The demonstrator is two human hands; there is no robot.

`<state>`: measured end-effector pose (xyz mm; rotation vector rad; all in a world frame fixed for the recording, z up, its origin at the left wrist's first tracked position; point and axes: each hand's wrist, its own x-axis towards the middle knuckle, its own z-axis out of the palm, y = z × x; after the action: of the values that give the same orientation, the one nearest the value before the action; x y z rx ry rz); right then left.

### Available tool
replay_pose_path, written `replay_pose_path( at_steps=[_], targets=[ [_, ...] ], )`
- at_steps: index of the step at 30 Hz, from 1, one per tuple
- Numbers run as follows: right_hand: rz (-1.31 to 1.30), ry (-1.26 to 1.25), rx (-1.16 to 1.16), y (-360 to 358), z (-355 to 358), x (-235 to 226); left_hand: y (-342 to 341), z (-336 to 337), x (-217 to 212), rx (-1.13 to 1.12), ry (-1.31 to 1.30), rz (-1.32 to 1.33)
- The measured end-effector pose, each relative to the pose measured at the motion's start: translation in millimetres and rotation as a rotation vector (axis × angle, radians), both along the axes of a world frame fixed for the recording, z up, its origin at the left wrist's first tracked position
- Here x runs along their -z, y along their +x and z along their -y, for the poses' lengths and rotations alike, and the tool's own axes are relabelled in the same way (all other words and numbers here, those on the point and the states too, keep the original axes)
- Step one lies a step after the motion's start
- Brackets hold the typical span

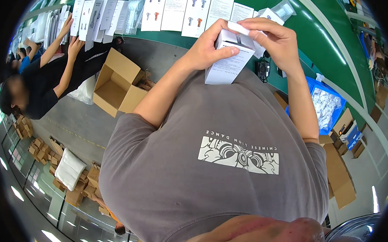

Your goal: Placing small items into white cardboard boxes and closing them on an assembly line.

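1. Two-handed, near the upper centre of the frame, held a white box (229, 64), partly open at the top and tilted, before a grey shirt (190, 125).
2. Clamped the box's left side in the left hand (209, 46), with thumb across the printed front.
3. Pinched a white piece (238, 28) at the box's top in the right hand (277, 38); could not tell flap from separate part.
4. Saw printed boxes (195, 12) lined along a green table (315, 29) at the frame's top edge.
5. Saw a black cable bundle (262, 70) to the right of the box, and a blue bin (325, 129) at the right of the frame.
6. Saw an open cardboard carton (133, 98) and a person in black (39, 97) at upper left.
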<state>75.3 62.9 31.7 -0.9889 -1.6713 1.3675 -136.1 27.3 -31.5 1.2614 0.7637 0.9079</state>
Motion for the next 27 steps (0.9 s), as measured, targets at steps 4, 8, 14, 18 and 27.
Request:
replay_pose_path(
  at_steps=[4, 8, 14, 18, 27],
  targets=[
    [0.049, -0.033, -0.017, -3.3, 10.1, -0.6, 4.0, 2.8, 5.8, 0.004, -0.094, 0.131],
    [0.128, 0.048, -0.059, -1.2, 7.5, 1.6, 3.6, 0.7, 12.5, -0.002, 0.007, 0.054],
    [0.210, 0.081, -0.145, 5.5, -7.0, -10.1, 7.4, 1.6, 7.3, -0.014, -0.018, 0.155],
    [0.180, 0.137, -0.177, 5.2, -10.5, -11.6, 8.4, 2.2, 5.8, -0.008, -0.016, 0.166],
    [0.089, 0.026, -0.288, 20.4, -7.6, -2.8, 17.2, 1.8, 17.2, -0.168, 0.248, 0.086]
  ],
)
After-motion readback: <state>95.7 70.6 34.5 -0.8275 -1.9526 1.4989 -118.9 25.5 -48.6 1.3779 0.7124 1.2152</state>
